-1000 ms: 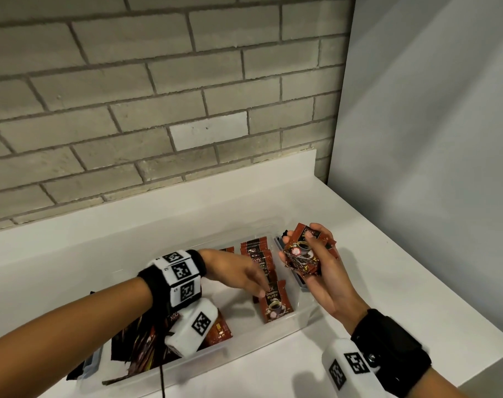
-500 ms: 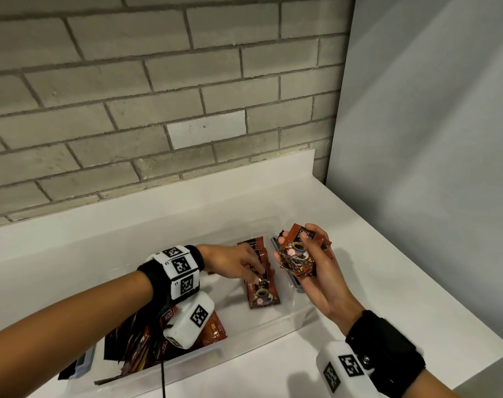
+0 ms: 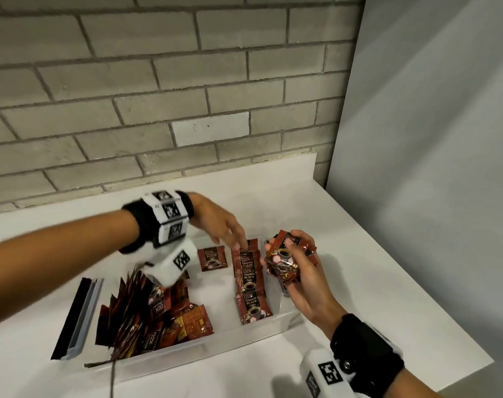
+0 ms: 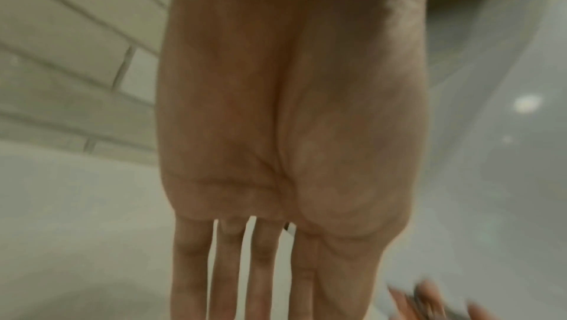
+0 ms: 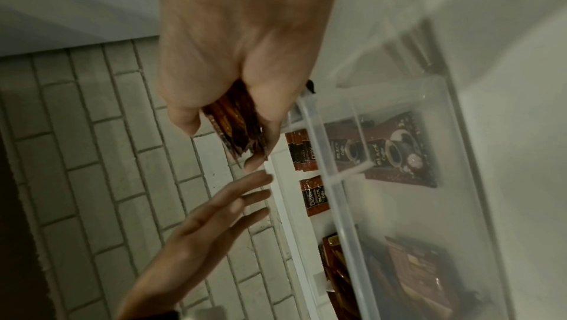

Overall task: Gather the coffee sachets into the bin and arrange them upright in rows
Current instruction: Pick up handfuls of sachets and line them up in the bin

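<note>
A clear plastic bin (image 3: 244,336) sits on the white counter. Inside it, a row of red-brown coffee sachets (image 3: 248,271) runs along the right side, one sachet (image 3: 212,257) lies alone at the back, and a loose heap of sachets (image 3: 152,317) fills the left end. My right hand (image 3: 294,262) grips a bunch of sachets (image 3: 284,261) just right of the bin; the right wrist view shows the bunch (image 5: 238,126) between thumb and fingers. My left hand (image 3: 227,234) hovers over the back of the row with straight fingers (image 4: 227,274), holding nothing.
A bin lid (image 3: 77,317) with a dark edge lies left of the bin. The grey brick wall (image 3: 158,96) stands behind the counter and a plain grey panel (image 3: 431,139) closes off the right side. The counter's front right corner (image 3: 485,363) is near my right wrist.
My left hand has let go of the front sachet of the row and lifted back toward the wall, fingers now straight. The right hand still holds its bunch.
</note>
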`<move>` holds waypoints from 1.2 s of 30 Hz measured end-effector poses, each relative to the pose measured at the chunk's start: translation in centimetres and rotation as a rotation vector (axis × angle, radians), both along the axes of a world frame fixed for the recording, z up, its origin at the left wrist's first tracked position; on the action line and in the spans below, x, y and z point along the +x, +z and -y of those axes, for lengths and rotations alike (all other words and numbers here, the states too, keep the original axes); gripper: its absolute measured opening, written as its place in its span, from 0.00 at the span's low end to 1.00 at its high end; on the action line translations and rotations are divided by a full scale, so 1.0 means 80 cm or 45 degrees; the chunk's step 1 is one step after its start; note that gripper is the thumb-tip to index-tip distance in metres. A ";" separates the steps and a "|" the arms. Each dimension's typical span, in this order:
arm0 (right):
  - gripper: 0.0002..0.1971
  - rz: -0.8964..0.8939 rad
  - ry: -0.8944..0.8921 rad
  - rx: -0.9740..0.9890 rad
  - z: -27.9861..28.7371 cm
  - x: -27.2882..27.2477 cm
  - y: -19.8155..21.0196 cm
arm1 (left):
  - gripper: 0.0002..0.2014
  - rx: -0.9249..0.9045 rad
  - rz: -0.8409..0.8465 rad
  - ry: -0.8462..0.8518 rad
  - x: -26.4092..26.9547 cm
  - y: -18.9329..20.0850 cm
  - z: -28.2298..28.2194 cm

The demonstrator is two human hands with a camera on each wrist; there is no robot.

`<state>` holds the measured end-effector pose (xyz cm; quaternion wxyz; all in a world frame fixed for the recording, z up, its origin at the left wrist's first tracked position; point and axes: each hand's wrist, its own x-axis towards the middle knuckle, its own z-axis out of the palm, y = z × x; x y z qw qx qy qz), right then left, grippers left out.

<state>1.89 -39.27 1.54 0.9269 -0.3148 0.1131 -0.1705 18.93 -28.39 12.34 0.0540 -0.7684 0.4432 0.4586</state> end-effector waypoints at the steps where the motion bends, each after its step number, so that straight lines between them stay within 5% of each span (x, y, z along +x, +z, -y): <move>1: 0.10 0.007 0.020 0.014 -0.001 0.000 0.001 | 0.18 -0.044 0.000 0.048 0.009 0.015 -0.002; 13: 0.19 -0.054 0.275 -0.269 -0.001 0.000 0.018 | 0.19 -0.630 -0.234 0.366 -0.029 -0.011 -0.020; 20: 0.17 -0.232 0.176 -0.507 -0.003 -0.001 0.024 | 0.11 -0.853 -0.351 0.576 -0.022 -0.025 -0.034; 25: 0.11 -0.296 0.057 -0.566 0.016 -0.003 0.029 | 0.09 -0.734 -0.402 0.749 -0.024 -0.055 -0.040; 36: 0.15 -0.337 0.059 -0.457 0.025 -0.007 0.033 | 0.10 -0.294 -0.216 0.659 -0.029 -0.118 -0.036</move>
